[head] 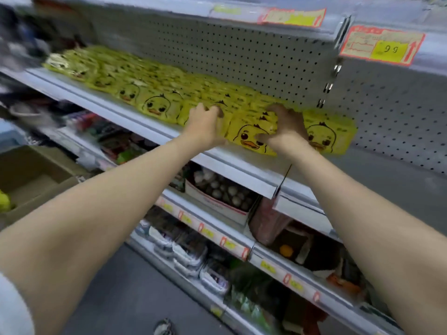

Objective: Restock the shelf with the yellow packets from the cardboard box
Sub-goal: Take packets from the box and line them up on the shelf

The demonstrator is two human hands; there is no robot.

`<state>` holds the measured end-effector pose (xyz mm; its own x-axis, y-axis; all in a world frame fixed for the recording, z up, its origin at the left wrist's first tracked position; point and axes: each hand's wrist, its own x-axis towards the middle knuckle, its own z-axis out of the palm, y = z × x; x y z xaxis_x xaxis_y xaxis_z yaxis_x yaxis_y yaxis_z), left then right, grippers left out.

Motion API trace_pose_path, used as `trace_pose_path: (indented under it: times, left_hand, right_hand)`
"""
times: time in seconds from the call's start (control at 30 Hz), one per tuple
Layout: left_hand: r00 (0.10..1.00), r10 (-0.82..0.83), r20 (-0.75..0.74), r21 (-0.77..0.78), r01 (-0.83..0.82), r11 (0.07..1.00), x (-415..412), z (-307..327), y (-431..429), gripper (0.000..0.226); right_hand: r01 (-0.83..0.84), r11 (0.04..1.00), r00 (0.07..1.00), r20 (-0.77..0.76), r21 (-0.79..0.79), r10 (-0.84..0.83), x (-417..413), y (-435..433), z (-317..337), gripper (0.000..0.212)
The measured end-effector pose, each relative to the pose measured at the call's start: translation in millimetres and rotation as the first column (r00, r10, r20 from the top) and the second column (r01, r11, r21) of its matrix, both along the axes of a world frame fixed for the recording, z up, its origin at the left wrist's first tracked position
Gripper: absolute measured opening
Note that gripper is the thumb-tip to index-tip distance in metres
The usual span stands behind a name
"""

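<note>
At the front edge of the shelf (pixel 145 128), left hand (pixel 205 123) and right hand (pixel 284 128) clasp packets (pixel 249 134), fingers curled over their tops, seating them in the row. Next, probably: let go, reach for the box (pixel 36 175).

Yellow packets (pixel 150 107) are crowding the shelf (pixel 96 102) front; open room is lying above them, and seemingly right of the last packet (pixel 335 131), before the pegboard (pixel 242 52).

The left hand (pixel 205 123) and right hand (pixel 284 128) grip yellow packets (pixel 248 135) on the shelf (pixel 96 99); cardboard box (pixel 36 176) sits lower left.
</note>
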<state>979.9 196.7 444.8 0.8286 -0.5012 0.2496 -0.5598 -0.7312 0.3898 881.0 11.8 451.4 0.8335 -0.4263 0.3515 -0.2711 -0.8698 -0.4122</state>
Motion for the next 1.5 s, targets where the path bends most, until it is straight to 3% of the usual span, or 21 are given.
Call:
trace_pose_path:
  times: [0.23, 0.6, 0.97, 1.2, 1.5]
  left_hand:
    - [0.971, 0.228, -0.074, -0.005, -0.229, 0.974, 30.4, -5.7, 152.2, 0.078]
    - [0.935, 0.345, -0.086, 0.043, -0.343, 0.938, 134.2, -26.2, 400.8, 0.080]
    - [0.864, 0.471, -0.177, 0.192, -0.439, 0.878, 246.5, -84.4, 616.1, 0.079]
    - [0.824, 0.496, -0.273, 0.219, -0.449, 0.866, 355.6, -140.6, 693.9, 0.076]
    - [0.763, 0.493, -0.418, 0.341, -0.372, 0.863, 532.4, -197.9, 759.7, 0.077]
  right_hand:
    - [-0.254, 0.967, 0.966, -0.034, 0.035, 0.255, 62.4, 138.2, -5.7, 0.082]
    - [-0.479, 0.873, 0.866, -0.111, 0.093, 0.487, 191.9, 378.4, -35.9, 0.077]
    - [-0.522, 0.820, 0.784, -0.248, 0.233, 0.569, 325.1, 572.5, -98.5, 0.076]
    - [-0.533, 0.800, 0.741, -0.303, 0.277, 0.599, 452.4, 646.2, -160.5, 0.074]
    - [-0.405, 0.827, 0.626, -0.541, 0.390, 0.562, 623.3, 709.7, -263.2, 0.073]
